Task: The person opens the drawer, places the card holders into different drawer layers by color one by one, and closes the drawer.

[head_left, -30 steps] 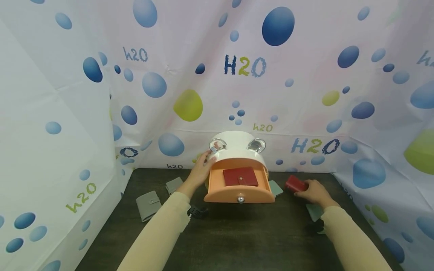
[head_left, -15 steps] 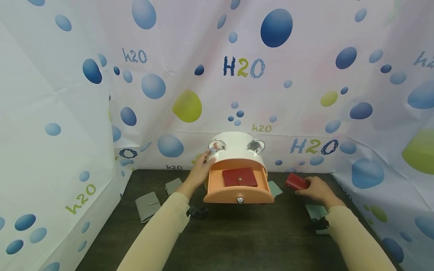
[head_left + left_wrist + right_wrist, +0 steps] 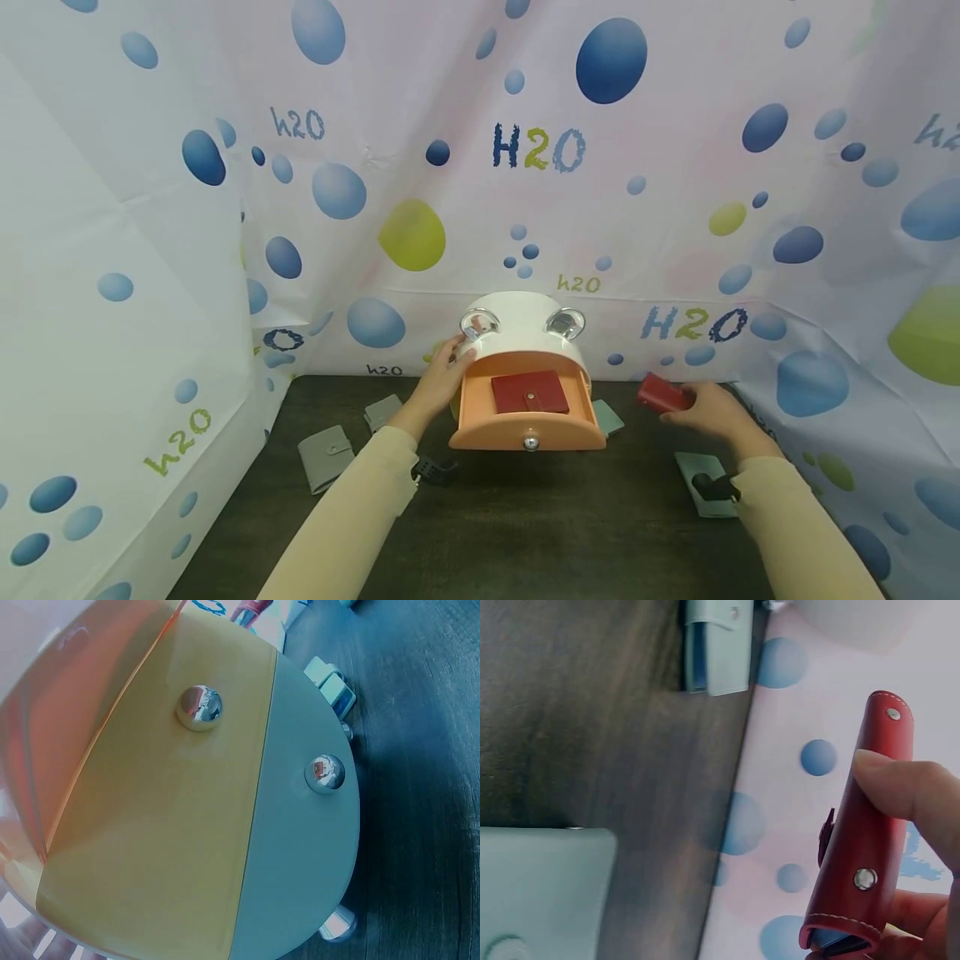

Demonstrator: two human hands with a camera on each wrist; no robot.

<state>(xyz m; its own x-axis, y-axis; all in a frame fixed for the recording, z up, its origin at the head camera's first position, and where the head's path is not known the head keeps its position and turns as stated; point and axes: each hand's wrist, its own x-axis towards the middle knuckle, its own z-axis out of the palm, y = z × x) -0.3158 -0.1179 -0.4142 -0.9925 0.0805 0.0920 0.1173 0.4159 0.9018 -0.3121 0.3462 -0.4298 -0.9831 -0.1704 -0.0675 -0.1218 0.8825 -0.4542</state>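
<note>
To the right of the white box (image 3: 517, 321), the right hand (image 3: 716, 412) pinches a red case (image 3: 663, 395). The left hand (image 3: 437, 383) touches the box's left side; whether it grips cannot be told. A red wallet (image 3: 529, 391) lies in the box's extended orange drawer (image 3: 525, 433). Grey wallets (image 3: 326, 458) lie left of the box, pale green wallets (image 3: 692, 467) right of it.

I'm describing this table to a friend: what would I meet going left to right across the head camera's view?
Larger grey wallet, smaller grey wallet, left hand, red snap wallet in the orange drawer, small pale-green wallet, held red wallet, right hand.
</note>
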